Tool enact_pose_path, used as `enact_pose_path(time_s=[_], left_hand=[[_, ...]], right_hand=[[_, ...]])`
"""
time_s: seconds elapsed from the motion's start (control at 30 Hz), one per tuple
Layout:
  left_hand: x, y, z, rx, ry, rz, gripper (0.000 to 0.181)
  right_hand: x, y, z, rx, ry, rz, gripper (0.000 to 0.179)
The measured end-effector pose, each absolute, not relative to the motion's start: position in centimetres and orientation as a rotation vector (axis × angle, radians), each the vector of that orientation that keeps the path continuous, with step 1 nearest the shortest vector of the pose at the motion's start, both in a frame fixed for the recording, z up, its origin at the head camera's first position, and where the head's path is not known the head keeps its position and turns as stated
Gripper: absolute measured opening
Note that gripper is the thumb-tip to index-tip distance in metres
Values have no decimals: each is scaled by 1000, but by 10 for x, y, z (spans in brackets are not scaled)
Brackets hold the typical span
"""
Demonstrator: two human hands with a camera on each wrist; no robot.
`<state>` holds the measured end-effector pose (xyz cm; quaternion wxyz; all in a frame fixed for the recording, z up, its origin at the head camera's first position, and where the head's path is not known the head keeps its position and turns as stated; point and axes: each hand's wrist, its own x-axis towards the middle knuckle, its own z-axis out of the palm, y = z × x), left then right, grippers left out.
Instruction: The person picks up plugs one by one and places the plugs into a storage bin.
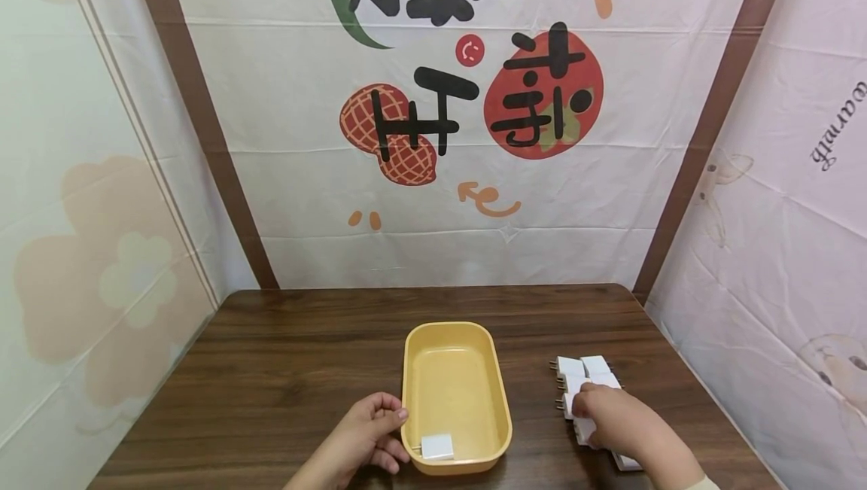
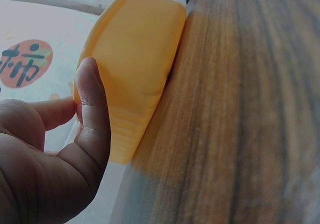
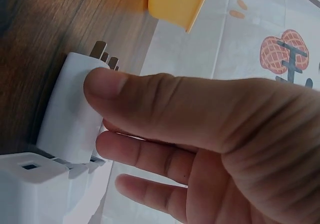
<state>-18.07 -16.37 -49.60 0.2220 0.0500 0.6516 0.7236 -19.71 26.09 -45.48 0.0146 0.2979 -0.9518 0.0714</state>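
A yellow rectangular tray (image 1: 455,377) stands on the table with one white plug-in charger (image 1: 437,446) lying at its near left end. My left hand (image 1: 360,436) holds the tray's left rim near the front, its thumb and a finger at the edge in the left wrist view. At the right, my right hand (image 1: 623,418) is over a cluster of white chargers (image 1: 596,366). In the right wrist view its thumb and fingers pinch one white charger (image 3: 70,103), whose metal prongs point away. Part of the cluster is hidden under that hand.
The dark wooden table (image 1: 291,354) carries everything. A printed white curtain (image 1: 298,196) hangs behind its back edge, with more fabric at both sides. Another white charger (image 3: 30,184) sits close beside the pinched one.
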Motion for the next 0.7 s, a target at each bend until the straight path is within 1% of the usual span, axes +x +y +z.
enact_pose_path(time_s=[0.43,0.7], left_hand=[[-179,-163,-495,134,1801,2006,28],[-180,-163,-495,135,1795,2013,27]], right_hand=[[-198,260,-459,996,-2938,202,35],[-195,259,-460,888,-2960,181,35]])
